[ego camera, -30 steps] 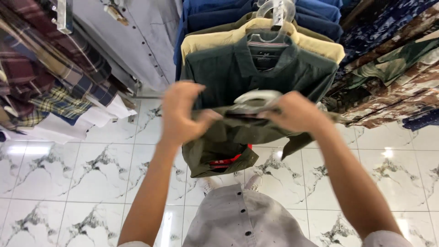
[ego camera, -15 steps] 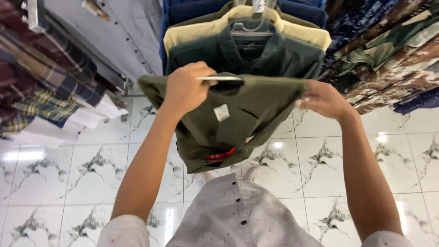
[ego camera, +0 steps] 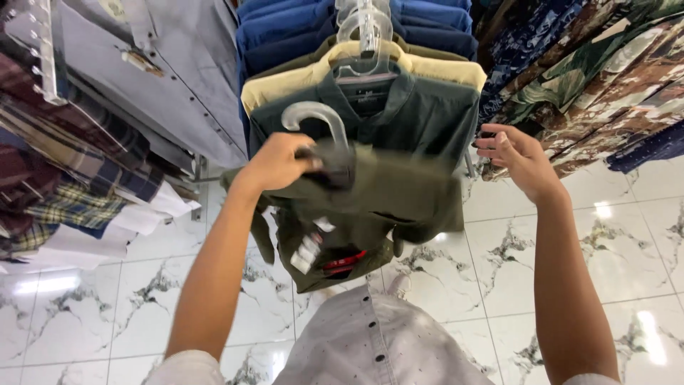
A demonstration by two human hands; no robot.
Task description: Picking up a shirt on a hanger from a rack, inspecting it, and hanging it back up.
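Since the earlier frame, the right hand (ego camera: 516,158) has let go of the olive-green shirt (ego camera: 385,207) and now sits apart from it, at its right edge, fingers spread and holding nothing. The left hand (ego camera: 279,162) is closed around the neck of the clear plastic hanger (ego camera: 324,128), at the shirt's collar, with the hook standing above the fist. The olive-green shirt hangs from that hanger in front of the rack, somewhat blurred, with white tags (ego camera: 308,251) and a red label (ego camera: 343,261) showing at its lower part. Directly behind it hangs a dark green shirt (ego camera: 420,114) on its own hanger, then a pale yellow shirt (ego camera: 442,69) and blue shirts (ego camera: 285,28). Plaid shirts (ego camera: 64,164) hang at left, patterned shirts (ego camera: 591,71) at right. White marble floor tiles (ego camera: 92,299) lie below.
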